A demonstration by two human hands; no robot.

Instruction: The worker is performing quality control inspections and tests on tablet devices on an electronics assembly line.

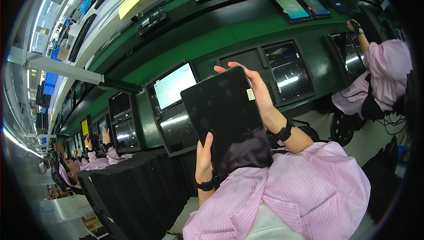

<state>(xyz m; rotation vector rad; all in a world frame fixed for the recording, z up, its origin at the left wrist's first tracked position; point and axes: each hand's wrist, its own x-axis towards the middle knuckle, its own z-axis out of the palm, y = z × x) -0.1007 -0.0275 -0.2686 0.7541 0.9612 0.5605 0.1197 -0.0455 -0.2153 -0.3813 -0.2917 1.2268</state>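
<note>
A black tablet (227,125) is held tilted in front of my chest, its dark glossy screen facing up at me. Smudges and reflections show on the glass, and a small pale label sits near its right edge. My left hand (204,156) grips the lower left edge, thumb lying on the screen side. Around the upper right corner curls my right hand (259,91), with fingertips showing past the top edge. The fingers behind the tablet are hidden. Black bands circle both my wrists. Just beyond the tablet's left side, a lit tablet (175,85) lies in a black tray (152,101).
Another black tray (240,59) with dark tablets (287,70) lies on the green bench (201,39) ahead. Two tablets with coloured screens (291,7) rest farther back. A tall stack of black trays (132,187) stands at my left. Co-workers sit on both sides.
</note>
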